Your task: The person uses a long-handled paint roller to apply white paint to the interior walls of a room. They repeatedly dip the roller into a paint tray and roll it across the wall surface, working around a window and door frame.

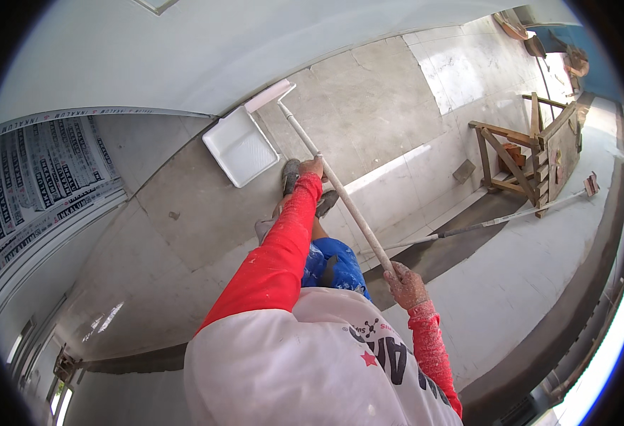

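A paint roller has a long pale pole [354, 209] that runs slantwise in front of me. Around its middle my left hand [312, 168] is closed, while my right hand [405, 285] grips its near end by my right hip. At the far end sits the pinkish-white roller sleeve [268, 96], close to the foot of the wall. A white paint tray [232, 138] lies on the floor beside it; whether sleeve and tray touch, I cannot tell. White specks cover my hands and red sleeves.
My shoes [291, 177] stand close to the tray. A wooden trestle [532, 153] is at the right, with a long-handled tool [468, 228] lying near it. The pale wall [205, 50] rises ahead, and a panel in printed film [42, 170] is at the left.
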{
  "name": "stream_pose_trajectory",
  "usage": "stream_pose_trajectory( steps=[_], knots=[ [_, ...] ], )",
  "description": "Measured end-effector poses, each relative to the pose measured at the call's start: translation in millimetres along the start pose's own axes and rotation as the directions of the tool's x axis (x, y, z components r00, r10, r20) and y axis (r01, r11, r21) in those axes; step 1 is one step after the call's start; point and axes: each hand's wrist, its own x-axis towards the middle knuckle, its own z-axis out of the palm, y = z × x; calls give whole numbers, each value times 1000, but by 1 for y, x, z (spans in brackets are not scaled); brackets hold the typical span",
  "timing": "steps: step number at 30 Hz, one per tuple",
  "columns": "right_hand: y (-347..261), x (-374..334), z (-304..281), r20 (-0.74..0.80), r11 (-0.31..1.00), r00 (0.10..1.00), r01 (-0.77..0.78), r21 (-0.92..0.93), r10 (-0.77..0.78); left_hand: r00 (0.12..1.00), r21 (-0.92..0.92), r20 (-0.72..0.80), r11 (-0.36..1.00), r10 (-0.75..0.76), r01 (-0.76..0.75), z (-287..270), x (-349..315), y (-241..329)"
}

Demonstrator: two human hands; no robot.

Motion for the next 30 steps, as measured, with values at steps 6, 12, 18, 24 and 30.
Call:
stream_pose_trajectory(
  steps=[6, 12, 18, 24, 30],
  knots=[
    [-22, 22, 15, -37, 996, 997, 71, -55, -73, 998, 7, -35, 999, 50, -50, -31, 30, 32],
    [-43, -119, -53, 57, 992, 993, -105, 74, 101, 903, -318, 417, 947, 103, 39, -67, -117, 60],
    [-50, -269, -104, -32, 944, 968, -234, 233, 247, 733, -413, 646, 905, 215, 98, -93, -264, 101],
    [-41, -181, -54, -1, 984, 994, -107, 140, 108, 822, -323, 565, 936, 72, 140, -91, -179, 79],
    [-46, -18, 13, -16, 985, 993, 117, -128, -120, 952, -186, 283, 967, -118, 175, -79, 11, 24]
  ],
)
